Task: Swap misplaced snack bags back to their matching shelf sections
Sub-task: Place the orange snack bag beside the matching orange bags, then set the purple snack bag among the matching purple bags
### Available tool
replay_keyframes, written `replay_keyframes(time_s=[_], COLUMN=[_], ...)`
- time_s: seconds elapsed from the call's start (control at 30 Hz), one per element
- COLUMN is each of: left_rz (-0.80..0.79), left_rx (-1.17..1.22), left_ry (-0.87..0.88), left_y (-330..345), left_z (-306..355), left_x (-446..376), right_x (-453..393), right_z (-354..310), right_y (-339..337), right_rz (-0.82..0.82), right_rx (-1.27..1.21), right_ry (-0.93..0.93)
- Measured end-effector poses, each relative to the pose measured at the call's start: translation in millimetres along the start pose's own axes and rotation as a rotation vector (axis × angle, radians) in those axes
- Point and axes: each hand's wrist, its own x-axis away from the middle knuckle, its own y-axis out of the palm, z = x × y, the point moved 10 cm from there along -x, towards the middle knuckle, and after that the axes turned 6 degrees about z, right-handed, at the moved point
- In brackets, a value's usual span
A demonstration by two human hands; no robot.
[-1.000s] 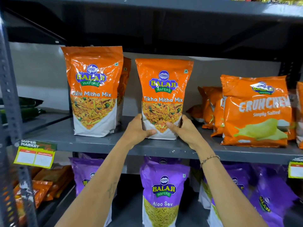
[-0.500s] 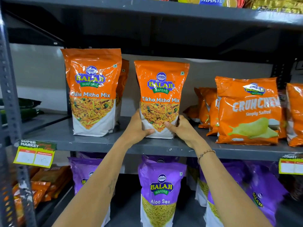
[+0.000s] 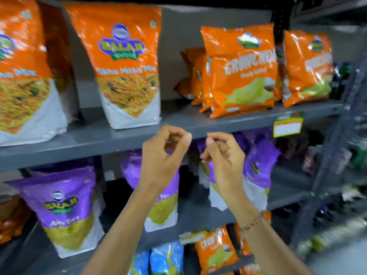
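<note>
Both hands have let go of the orange foil Tikha Mitha Mix pouch, which now stands upright on the grey metal shelf. The left hand and right hand hover empty, fingers loosely curled, at the pouch's five o'clock. Orange Crunchex chip bags sit at its three o'clock, purple Aloo Sev pouches below.

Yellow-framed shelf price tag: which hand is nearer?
Right. The right hand is below-left of the yellow-framed price tag; the left hand is farther left.
</note>
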Motion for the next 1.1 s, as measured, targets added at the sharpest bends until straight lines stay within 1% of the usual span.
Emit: replay_keyframes(time_s=[0.1,0.2,0.27,0.33,0.43,0.47,0.5,0.53,0.57,0.63,0.67,0.73,0.83,0.9,1.03,1.1], left_rz=[-0.187,-0.326,-0.376,-0.394,-0.458,-0.469,-0.444,-0.378,-0.308,-0.204,-0.161,-0.060,0.074,0.152,0.242,0.251], left_rx=[0.023,-0.017,-0.069,-0.113,-0.249,-0.227,-0.177,-0.133,-0.140,-0.310,-0.369,-0.396,-0.444,-0.437,-0.375,-0.348], left_ry=[-0.119,-0.249,-0.295,-0.389,-0.498,-0.530,-0.617,-0.723,-0.791,-0.863,-0.862,-0.818,-0.771,-0.780,-0.772,-0.770], left_y=[68.2,141.1,187.8,230.9,284.3,301.2,314.5,323.9,330.3,337.3,340.1,345.2,348.2,350.3,352.7,350.1], left_z=[-28.9,-64.4,-84.6,-111.0,-153.3,-162.3,-171.4,-181.2,-190.7,-204.1,-206.1,-200.6,-193.6,-196.4,-208.0,-213.0], left_x=[39.7,75.5,90.0,101.2,130.9,145.7,162.9,180.7,195.1,215.7,221.0,222.7,220.5,220.0,219.4,219.2], right_x=[7.3,1.6,-11.2,-30.9,-69.3,-81.2,-90.6,-95.9,-97.9,-96.3,-95.7,-95.5,-89.3,-86.0,-80.0,-80.9], right_z=[42.3,79.1,93.3,106.3,148.6,170.9,197.8,226.8,254.4,300.5,315.6,337.0,357.2,362.5,360.1,358.1], right_y=[-71.3,-151.8,-206.3,-256.8,-316.9,-329.4,-338.4,-344.4,-345.6,-339.9,-334.2,-320.1,-296.8,-287.4,-283.9,-286.5], right_rz=[0.024,0.088,0.148,0.189,0.175,0.130,0.060,-0.025,-0.121,-0.331,-0.423,-0.578,-0.796,-0.928,-1.094,-1.128], right_rx=[0.079,0.153,0.196,0.206,0.224,0.245,0.270,0.301,0.331,0.378,0.399,0.411,0.287,0.241,0.194,0.188], right_ry=[0.133,0.234,0.240,0.237,0.316,0.382,0.468,0.565,0.659,0.785,0.801,0.791,0.835,0.854,0.899,0.891])
